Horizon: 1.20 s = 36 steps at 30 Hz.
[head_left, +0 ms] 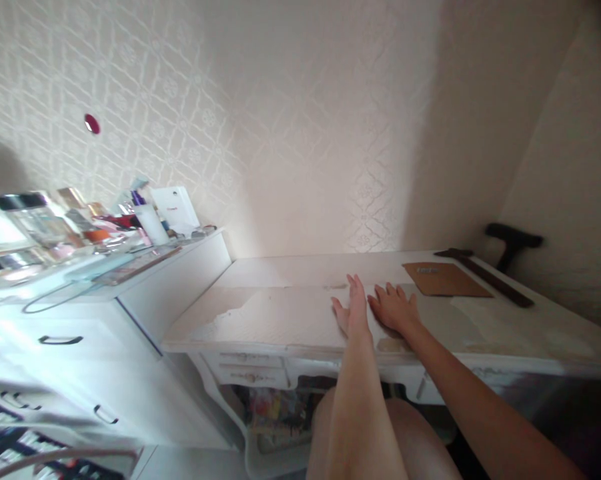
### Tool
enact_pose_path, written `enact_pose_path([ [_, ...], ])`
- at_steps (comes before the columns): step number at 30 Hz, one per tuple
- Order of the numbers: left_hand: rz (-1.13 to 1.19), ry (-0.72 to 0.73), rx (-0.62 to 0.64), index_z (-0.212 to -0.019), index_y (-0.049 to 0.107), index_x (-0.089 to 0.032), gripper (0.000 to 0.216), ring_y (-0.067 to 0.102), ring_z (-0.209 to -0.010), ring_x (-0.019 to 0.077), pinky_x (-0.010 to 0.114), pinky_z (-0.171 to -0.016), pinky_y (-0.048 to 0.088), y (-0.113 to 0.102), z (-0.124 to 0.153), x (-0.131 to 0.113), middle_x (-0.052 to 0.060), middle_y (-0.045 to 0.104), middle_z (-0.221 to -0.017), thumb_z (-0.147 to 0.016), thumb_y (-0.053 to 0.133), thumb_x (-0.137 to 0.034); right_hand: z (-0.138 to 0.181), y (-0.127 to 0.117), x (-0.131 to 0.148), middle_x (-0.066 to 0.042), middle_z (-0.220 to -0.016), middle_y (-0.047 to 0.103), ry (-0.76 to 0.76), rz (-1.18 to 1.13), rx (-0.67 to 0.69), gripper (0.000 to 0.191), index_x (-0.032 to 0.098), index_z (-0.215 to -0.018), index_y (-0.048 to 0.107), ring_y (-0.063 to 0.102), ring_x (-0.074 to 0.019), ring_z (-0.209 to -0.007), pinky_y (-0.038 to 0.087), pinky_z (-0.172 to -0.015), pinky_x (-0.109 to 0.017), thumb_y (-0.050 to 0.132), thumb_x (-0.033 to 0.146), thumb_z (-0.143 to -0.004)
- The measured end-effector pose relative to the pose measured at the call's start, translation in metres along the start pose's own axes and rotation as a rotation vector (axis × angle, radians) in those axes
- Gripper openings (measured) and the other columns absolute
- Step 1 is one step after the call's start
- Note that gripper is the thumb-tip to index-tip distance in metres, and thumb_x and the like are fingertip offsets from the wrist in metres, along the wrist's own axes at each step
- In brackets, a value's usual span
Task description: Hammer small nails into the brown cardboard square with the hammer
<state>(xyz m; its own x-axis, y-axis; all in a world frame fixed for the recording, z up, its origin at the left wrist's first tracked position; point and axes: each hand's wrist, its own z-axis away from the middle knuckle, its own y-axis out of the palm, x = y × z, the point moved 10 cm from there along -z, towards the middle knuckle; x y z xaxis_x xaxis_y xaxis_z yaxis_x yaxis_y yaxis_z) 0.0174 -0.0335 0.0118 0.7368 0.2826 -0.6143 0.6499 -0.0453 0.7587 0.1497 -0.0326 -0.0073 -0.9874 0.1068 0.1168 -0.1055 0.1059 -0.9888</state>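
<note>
Brown and flat, that board (453, 281) sits on the white desk (275, 317), just beside the right hand (395, 308). Probably light and stiffish, so I'd pinch its near edge. Left hand (355, 308) is loose, right's palm-down, neither's gripping anything tbh.

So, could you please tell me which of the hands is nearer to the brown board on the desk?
Right. The right hand is just left of the brown board; the left hand is farther left, beyond the right.
</note>
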Motion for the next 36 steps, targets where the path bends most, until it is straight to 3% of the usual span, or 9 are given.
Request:
enact_pose_path([
  [4, -0.440, 0.145, 0.117, -0.096, 0.061, -0.004, 0.064, 0.055, -0.108, 0.0116, 0.051, -0.091, 0.042, 0.011, 0.001, -0.010, 0.018, 0.063, -0.103, -0.084, -0.001, 0.001, -0.001, 0.001, 0.000, -0.015, -0.145, 0.024, -0.003, 0.001, 0.007, 0.057, 0.018, -0.138, 0.033, 0.016, -0.0342, -0.131, 0.012, -0.100, -0.058, 0.020, 0.048, -0.092],
  [10, -0.303, 0.157, -0.025, -0.084, 0.065, -0.011, 0.057, 0.063, -0.090, 0.0149, 0.050, -0.071, 0.050, -0.003, -0.003, -0.009, 0.015, 0.066, -0.088, -0.086, 0.008, -0.009, 0.000, -0.001, 0.000, -0.014, -0.145, 0.024, 0.000, -0.008, 0.007, 0.057, 0.018, -0.139, 0.032, 0.016, -0.0343, -0.131, 0.012, -0.100, -0.058, 0.019, 0.048, -0.092],
  [12, -0.229, 0.151, -0.172, -0.078, 0.065, -0.012, 0.052, 0.064, -0.081, 0.0155, 0.048, -0.066, 0.052, -0.019, -0.003, -0.008, 0.014, 0.066, -0.079, -0.085, 0.014, -0.009, 0.000, -0.001, 0.000, -0.015, -0.145, 0.024, -0.002, -0.007, 0.002, 0.057, 0.018, -0.138, 0.033, 0.016, -0.0343, -0.131, 0.012, -0.100, -0.059, 0.020, 0.047, -0.092],
  [16, -0.365, 0.217, -0.751, -0.071, 0.065, -0.014, 0.040, 0.065, -0.071, 0.0195, 0.045, -0.052, 0.052, -0.071, 0.019, -0.019, 0.011, 0.064, -0.067, -0.079, 0.025, -0.013, 0.000, -0.002, 0.000, -0.015, -0.145, 0.025, -0.002, -0.006, -0.008, 0.056, 0.018, -0.138, 0.033, 0.017, -0.0337, -0.131, 0.012, -0.100, -0.058, 0.020, 0.047, -0.092],
  [18, -0.773, 0.225, -0.617, -0.082, 0.066, -0.016, 0.047, 0.065, -0.084, 0.0197, 0.044, -0.060, 0.054, -0.055, 0.009, -0.028, 0.012, 0.066, -0.078, -0.081, 0.020, -0.011, 0.000, -0.002, 0.000, -0.014, -0.144, 0.026, 0.001, -0.006, -0.009, 0.056, 0.018, -0.138, 0.033, 0.017, -0.0335, -0.131, 0.012, -0.100, -0.058, 0.021, 0.047, -0.092],
  [23, -1.650, 0.257, 0.295, -0.126, 0.049, -0.012, 0.053, 0.026, -0.132, 0.0206, 0.053, -0.101, 0.029, 0.021, -0.007, 0.006, 0.015, 0.047, -0.130, -0.084, 0.017, -0.005, 0.003, -0.004, 0.003, -0.015, -0.144, 0.026, -0.015, -0.008, -0.010, 0.055, 0.017, -0.137, 0.035, 0.017, -0.0339, -0.131, 0.013, -0.100, -0.058, 0.021, 0.046, -0.092],
  [28, -2.144, 0.215, 0.657, -0.129, 0.046, -0.018, 0.044, 0.022, -0.133, 0.0304, 0.055, -0.108, 0.008, 0.026, 0.000, 0.006, 0.013, 0.035, -0.140, -0.087, 0.033, -0.013, 0.004, -0.007, 0.003, -0.015, -0.144, 0.027, -0.001, -0.011, -0.015, 0.053, 0.017, -0.136, 0.037, 0.019, -0.0347, -0.131, 0.014, -0.100, -0.058, 0.024, 0.045, -0.092],
  [32, -2.178, 0.157, 0.616, -0.135, 0.036, -0.019, 0.055, 0.029, -0.129, 0.0298, 0.050, -0.107, 0.019, 0.014, -0.014, -0.026, 0.013, 0.032, -0.141, -0.081, 0.040, -0.009, 0.008, -0.018, 0.007, -0.014, -0.139, 0.037, -0.025, -0.114, -0.080, 0.045, 0.017, -0.129, 0.046, 0.026, -0.0335, -0.128, 0.015, -0.101, -0.058, 0.033, 0.036, -0.091],
  [36, -1.634, 0.009, 0.229, -0.127, 0.043, -0.018, 0.054, 0.033, -0.127, 0.0240, 0.039, -0.107, 0.026, -0.002, -0.051, -0.055, 0.011, 0.040, -0.136, -0.074, 0.046, -0.007, 0.038, -0.037, 0.040, -0.015, -0.123, 0.053, -0.170, -0.600, -0.183, 0.040, 0.011, -0.121, 0.053, 0.046, -0.0245, -0.114, 0.028, -0.101, -0.040, 0.040, 0.024, -0.085],
])
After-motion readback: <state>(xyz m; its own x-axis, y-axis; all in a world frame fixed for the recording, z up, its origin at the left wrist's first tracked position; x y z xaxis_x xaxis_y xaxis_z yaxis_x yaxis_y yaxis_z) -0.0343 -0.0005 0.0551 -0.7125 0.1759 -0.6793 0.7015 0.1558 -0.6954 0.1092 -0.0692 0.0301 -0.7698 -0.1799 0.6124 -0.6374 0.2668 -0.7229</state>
